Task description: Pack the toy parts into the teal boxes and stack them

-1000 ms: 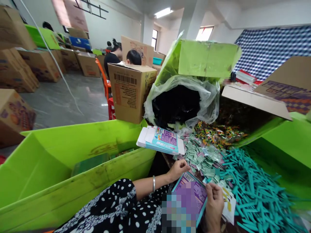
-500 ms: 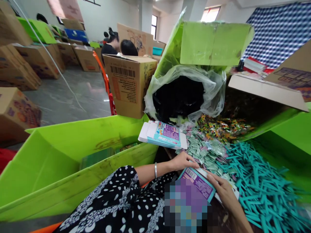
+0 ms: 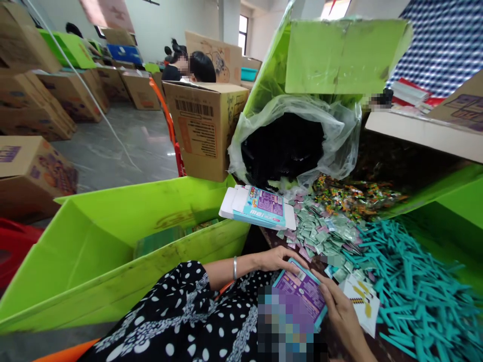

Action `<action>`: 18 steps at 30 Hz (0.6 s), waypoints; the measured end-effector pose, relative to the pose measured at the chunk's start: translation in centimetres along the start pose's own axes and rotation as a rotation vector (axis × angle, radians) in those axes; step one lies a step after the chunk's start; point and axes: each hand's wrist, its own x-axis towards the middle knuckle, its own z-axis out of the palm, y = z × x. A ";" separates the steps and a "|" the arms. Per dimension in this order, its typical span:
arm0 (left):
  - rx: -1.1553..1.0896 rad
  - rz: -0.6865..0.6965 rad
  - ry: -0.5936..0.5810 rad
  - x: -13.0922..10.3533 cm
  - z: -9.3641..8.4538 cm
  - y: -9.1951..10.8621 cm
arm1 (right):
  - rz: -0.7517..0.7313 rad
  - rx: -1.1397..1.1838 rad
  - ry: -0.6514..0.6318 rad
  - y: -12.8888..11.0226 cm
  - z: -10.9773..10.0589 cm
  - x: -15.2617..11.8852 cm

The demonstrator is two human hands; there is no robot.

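A small purple and teal printed carton [image 3: 304, 291] is held over my lap, its lower part blurred out. My left hand [image 3: 281, 259] grips the carton's upper left edge, with the fingers lying along its top. On the other side, my right hand [image 3: 335, 299] has its thumb and fingers at the carton's upper right edge. Just beyond the right hand lies a white card with a yellow pattern [image 3: 364, 301]. A stack of flattened cartons [image 3: 262, 206] of similar print rests ahead of my left hand.
Small green and lilac packets [image 3: 320, 226] are heaped beside a large pile of teal plastic pieces [image 3: 415, 291]. Behind are colourful wrapped bits [image 3: 350, 196] and a plastic bag [image 3: 341, 151] of black items. A long green bin [image 3: 151, 286] stands left; a cardboard box [image 3: 204, 130] rises behind it.
The white flap at the carton's top edge no longer shows; the top looks folded down. My right hand has shifted slightly, uncovering more of the white card. The view has turned slightly left.
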 end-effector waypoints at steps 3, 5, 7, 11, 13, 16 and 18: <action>-0.084 -0.037 0.077 0.6 0.2 0.2 | -0.036 -0.004 0.054 0.6 0.3 -0.3; -0.122 0.024 0.162 1.2 0.2 1.3 | 0.020 0.039 0.166 0.6 -0.2 -0.8; -0.174 0.124 0.316 1.8 0.2 2.7 | 0.147 0.154 0.222 -0.1 -1.2 -1.6; -0.317 0.234 0.594 3.1 0.5 4.1 | 0.270 0.358 0.254 -2.4 -3.1 -2.6; -0.247 0.223 0.597 3.1 0.7 3.4 | 0.306 0.471 0.452 -2.6 -3.4 -2.6; 0.318 0.298 0.459 2.0 0.4 2.7 | 0.381 0.604 0.645 -2.1 -3.0 -2.8; 0.726 0.366 0.293 1.1 -0.1 3.1 | 0.394 0.590 0.605 -1.9 -2.0 -3.2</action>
